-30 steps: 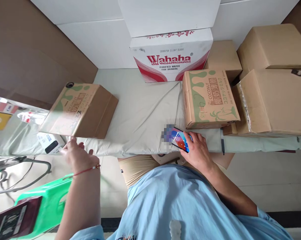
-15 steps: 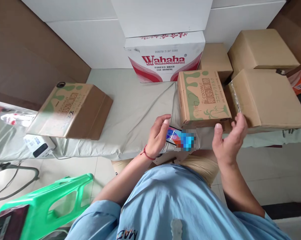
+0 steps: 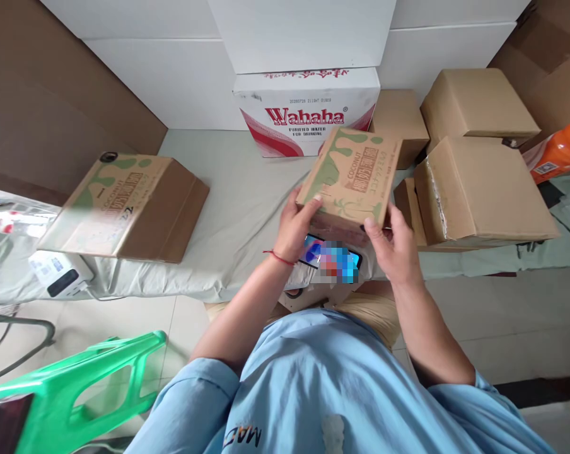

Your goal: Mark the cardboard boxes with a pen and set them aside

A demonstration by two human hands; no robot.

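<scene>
A brown cardboard box [image 3: 355, 167] with a green coconut print is held between both hands, tilted over the table's front part. My left hand [image 3: 297, 224], a red string at its wrist, grips the box's near left corner with the thumb on top. My right hand [image 3: 396, 243] closes on the near right corner, thumb against the front edge; some fingers are hidden behind the box. Just below the box, a phone [image 3: 308, 255] with a lit, partly pixelated screen lies near the table edge.
A matching coconut box [image 3: 157, 208] stands at the left, beside a white power device [image 3: 60, 274]. Behind is a white Wahaha carton [image 3: 308, 120]. Plain brown boxes [image 3: 493, 189] are stacked at the right near an orange bottle [image 3: 564, 148]. A green stool [image 3: 77, 384] is at lower left.
Both hands have come onto the coconut box and taken hold of it. The box has shifted left and turned, away from the plain boxes. The view has moved slightly.
</scene>
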